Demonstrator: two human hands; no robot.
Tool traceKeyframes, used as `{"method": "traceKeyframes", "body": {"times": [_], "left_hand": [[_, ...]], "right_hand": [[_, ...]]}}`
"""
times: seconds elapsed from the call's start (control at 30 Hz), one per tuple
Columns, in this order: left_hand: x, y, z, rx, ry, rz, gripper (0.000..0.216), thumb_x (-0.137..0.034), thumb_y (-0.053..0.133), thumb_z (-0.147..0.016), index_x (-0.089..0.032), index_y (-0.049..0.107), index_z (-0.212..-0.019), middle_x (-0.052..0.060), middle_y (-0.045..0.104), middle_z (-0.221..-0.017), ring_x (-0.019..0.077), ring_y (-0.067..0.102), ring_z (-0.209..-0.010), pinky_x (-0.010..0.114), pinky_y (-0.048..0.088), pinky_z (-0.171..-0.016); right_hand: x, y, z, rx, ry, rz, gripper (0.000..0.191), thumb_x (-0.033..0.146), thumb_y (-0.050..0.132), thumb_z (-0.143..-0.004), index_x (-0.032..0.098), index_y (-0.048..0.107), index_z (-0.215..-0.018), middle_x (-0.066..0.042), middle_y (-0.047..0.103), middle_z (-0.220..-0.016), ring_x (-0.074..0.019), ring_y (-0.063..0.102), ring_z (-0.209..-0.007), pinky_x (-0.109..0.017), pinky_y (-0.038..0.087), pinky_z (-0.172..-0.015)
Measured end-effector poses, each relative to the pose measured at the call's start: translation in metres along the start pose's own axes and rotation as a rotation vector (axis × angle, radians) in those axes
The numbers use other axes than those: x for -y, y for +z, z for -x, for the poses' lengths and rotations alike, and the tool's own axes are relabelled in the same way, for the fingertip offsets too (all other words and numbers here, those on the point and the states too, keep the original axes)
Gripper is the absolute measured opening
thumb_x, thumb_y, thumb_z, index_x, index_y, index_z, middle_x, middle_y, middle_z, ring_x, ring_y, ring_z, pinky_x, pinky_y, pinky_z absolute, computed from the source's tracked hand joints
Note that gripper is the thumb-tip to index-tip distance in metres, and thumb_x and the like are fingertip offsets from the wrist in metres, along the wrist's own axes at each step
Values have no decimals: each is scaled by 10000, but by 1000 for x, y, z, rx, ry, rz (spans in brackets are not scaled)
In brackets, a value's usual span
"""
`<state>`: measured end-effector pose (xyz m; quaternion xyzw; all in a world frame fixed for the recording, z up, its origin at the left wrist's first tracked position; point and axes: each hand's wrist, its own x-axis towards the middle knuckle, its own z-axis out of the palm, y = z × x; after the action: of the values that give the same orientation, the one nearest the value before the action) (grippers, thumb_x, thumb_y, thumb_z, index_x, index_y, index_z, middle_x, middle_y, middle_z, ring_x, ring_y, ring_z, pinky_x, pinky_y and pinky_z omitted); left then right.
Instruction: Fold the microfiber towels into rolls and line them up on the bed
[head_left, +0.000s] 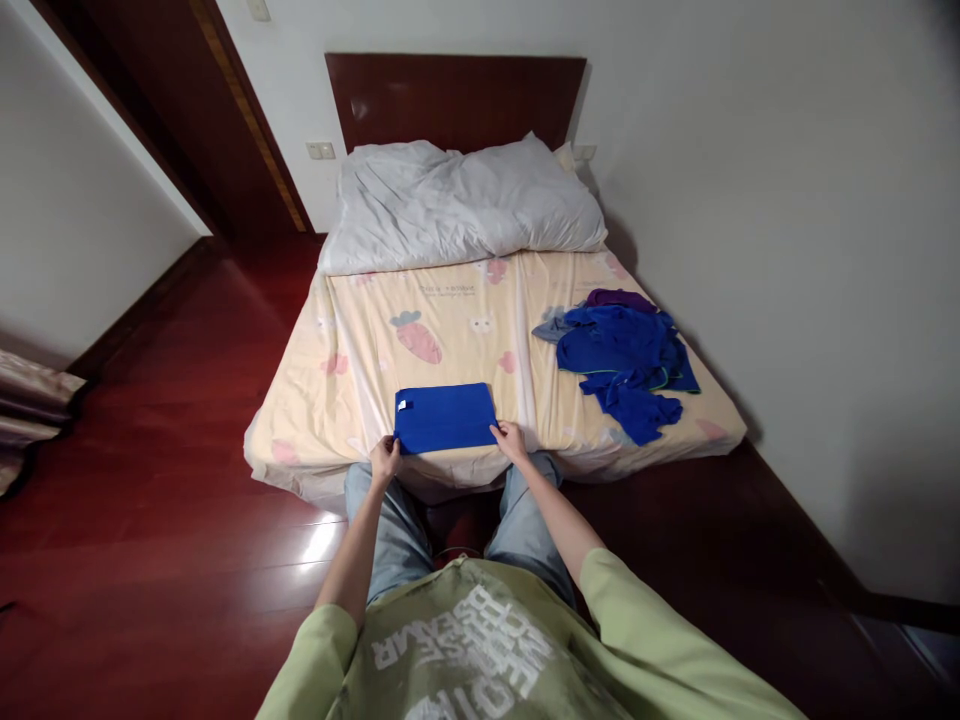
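A blue cloth (pixel 447 418), folded into a flat rectangle, lies at the near edge of the bed. A small white tag shows at its upper left. My left hand (pixel 385 459) pinches its near left corner, fingers closed. At the right edge, close to the near corner, my right hand (pixel 511 441) grips the same cloth between thumb and fingers. Farther right on the bed is a crumpled heap of blue clothes (pixel 626 345), with a purple piece (pixel 616 298) and a grey piece (pixel 551 327) showing at its edges.
The bed's patterned yellow sheet (pixel 360 330) spreads in front of me. A bunched white quilt (pixel 465 205) lies against the dark wooden headboard (pixel 457 95). Walls stand close on the right and behind. To the left are the red wooden floor (pixel 187 430), a door (pixel 187 100) and a curtain (pixel 30 410).
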<state>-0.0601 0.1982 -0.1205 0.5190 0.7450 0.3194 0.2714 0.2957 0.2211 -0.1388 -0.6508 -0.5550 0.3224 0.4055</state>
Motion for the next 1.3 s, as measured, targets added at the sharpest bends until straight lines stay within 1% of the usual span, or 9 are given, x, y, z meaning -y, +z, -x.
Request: {"method": "traceKeyframes", "body": {"times": [0.27,0.43,0.53,0.67,0.73,0.83,0.93,1.07,1.3], "left_hand": [[0,2,2,-45,17,21,198,-371,551,-858,-205,656,-885,91,750,-832,248,730,-818,360,570,-802],[1,3,3,-41,15,23,198,-362,556,-870,-200,614,-968,92,740,-864,244,718,-817,366,563,-803],[2,3,7,-16,57,15,217,-348,543,-893,-201,594,-1044,88,726,-892,250,711,-862,385,561,-844],[5,0,13,-72,208,-107,235,-310,529,-918,-204,608,-1111,138,691,-1071,290,665,-1066,450,534,-970],[5,-3,14,-82,332,-174,295,-255,512,-927,-206,618,-1197,160,638,-1277,303,584,-1252,479,479,-1071],[5,-7,12,105,544,-225,403,-186,443,-947,-217,611,-1312,128,578,-1440,273,479,-1404,478,400,-1171],[6,-8,11,249,623,-250,443,-237,461,-954,-202,589,-1377,121,535,-1512,270,435,-1455,470,363,-1211],[4,-8,12,274,609,-320,628,-154,545,-842,-194,519,-1468,117,453,-1586,292,390,-1489,475,361,-1210],[-4,-18,4,266,607,-386,561,-25,473,-816,-172,631,-1333,161,615,-1419,292,551,-1354,458,433,-1130]], "right_hand": [[0,1,-2,-5,-1,21,346,560,593,-782,226,669,-730,-93,753,-729,-260,721,-717,-333,546,-655],[-1,3,-1,-5,3,56,323,525,590,-812,217,679,-775,-93,747,-754,-258,719,-735,-348,557,-700],[1,4,8,-40,-24,107,340,471,590,-852,190,706,-1003,-84,736,-790,-249,706,-750,-365,574,-745],[5,-1,29,-124,-235,239,439,337,524,-939,176,621,-1336,-163,691,-1228,-289,663,-1117,-462,529,-1009],[9,-7,37,-66,-361,329,455,241,473,-963,198,603,-1397,-157,600,-1417,-301,564,-1310,-509,436,-1135],[14,-17,38,157,-523,411,505,131,429,-949,226,618,-1408,-107,574,-1486,-281,483,-1423,-531,364,-1204],[15,-24,31,293,-573,451,519,142,507,-913,222,621,-1413,-102,578,-1489,-280,484,-1432,-528,379,-1200],[13,-25,23,315,-540,469,593,163,590,-863,231,583,-1452,-97,541,-1525,-283,491,-1430,-508,413,-1176],[17,-29,26,284,-562,448,529,73,479,-901,224,654,-1377,-94,642,-1417,-274,587,-1333,-513,464,-1135]]}}
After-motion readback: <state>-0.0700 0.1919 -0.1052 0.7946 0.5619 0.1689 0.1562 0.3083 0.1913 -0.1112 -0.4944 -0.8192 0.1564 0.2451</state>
